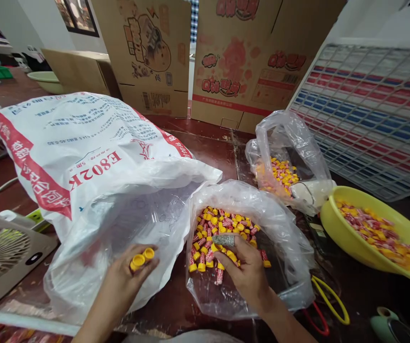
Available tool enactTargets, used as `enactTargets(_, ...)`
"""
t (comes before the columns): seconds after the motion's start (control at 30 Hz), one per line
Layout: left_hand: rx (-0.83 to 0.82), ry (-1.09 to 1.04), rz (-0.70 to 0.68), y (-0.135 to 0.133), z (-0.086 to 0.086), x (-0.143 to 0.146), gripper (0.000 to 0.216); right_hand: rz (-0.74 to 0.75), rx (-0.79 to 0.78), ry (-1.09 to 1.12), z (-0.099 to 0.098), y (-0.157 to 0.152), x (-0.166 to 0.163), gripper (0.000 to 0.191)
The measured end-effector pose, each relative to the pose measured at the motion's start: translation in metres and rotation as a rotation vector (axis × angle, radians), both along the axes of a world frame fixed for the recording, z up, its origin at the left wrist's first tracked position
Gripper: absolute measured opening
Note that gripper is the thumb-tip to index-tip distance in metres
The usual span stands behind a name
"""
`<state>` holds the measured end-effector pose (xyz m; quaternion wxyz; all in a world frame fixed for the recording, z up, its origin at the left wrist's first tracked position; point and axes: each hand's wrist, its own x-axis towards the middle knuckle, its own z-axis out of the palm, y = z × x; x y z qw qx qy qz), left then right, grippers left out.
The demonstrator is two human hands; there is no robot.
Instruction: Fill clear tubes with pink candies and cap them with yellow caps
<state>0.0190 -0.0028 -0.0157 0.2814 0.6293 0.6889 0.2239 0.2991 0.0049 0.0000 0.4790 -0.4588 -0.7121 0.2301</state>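
Observation:
My left hand (129, 271) is closed round two small yellow caps (138, 260), their round ends facing up; whatever lies below them is hidden by my fingers. It hovers in front of the mouth of a large white sack (94, 143) printed E802K. My right hand (248, 271) is over a clear plastic bag (280, 238) spread on the table. Grey tape (223, 240) wraps one of its fingers. Thumb and taped finger close about a small yellow-capped piece, partly hidden among the others. In that bag lie many red-and-white wrapped pieces with yellow caps (205, 233).
Behind it stands another clear bag (298, 138) of similar pieces. A yellow bowl (337, 228) of them is at right, near a white wire rack (362, 109). Cardboard boxes (233, 71) line the back. A small fan (1, 257) sits at left; yellow and red loops (333, 305) lie front right.

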Motion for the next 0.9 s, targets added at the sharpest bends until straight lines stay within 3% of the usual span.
enactTargets(0.13, -0.182, -0.576, -0.076, -0.03, 0.017, 0.03, 0.038, 0.098, -0.011, 0.122, 0.022, -0.003, -0.024, 0.013)
enactTargets(0.3, -0.44, -1.037, 0.034, -0.043, 0.032, 0.056, 0.043, 0.318, -0.016, 0.014, 0.038, -0.005, -0.032, 0.013)
enactTargets(0.4, -0.475, -1.189, 0.047, -0.042, 0.032, 0.059, 0.042, 0.402, 0.055, -0.139, 0.036, -0.01, -0.029, 0.044)
enactTargets(0.5, -0.476, -1.29, 0.038, -0.04, 0.026, 0.061, 0.04, 0.322, 0.202, -0.294, 0.025, -0.017, -0.031, 0.073)
enactTargets(0.67, -0.45, -1.404, -0.001, -0.049, 0.023, 0.074, 0.046, 0.129, 0.373, -0.41, 0.011, -0.028, -0.04, 0.054)
enactTargets(0.77, -0.398, -1.383, 0.088, -0.057, 0.028, 0.072, 0.046, 0.243, 0.437, -0.491, 0.001, -0.024, -0.033, 0.057)
enactTargets(0.83, -0.313, -1.23, 0.165, -0.066, 0.032, 0.054, 0.04, 0.35, 0.424, -0.553, -0.016, -0.016, -0.018, 0.073)
enactTargets(0.9, -0.199, -0.804, 0.214, -0.084, 0.035, 0.02, 0.033, 0.277, 0.368, -0.54, -0.04, -0.006, 0.007, 0.072)
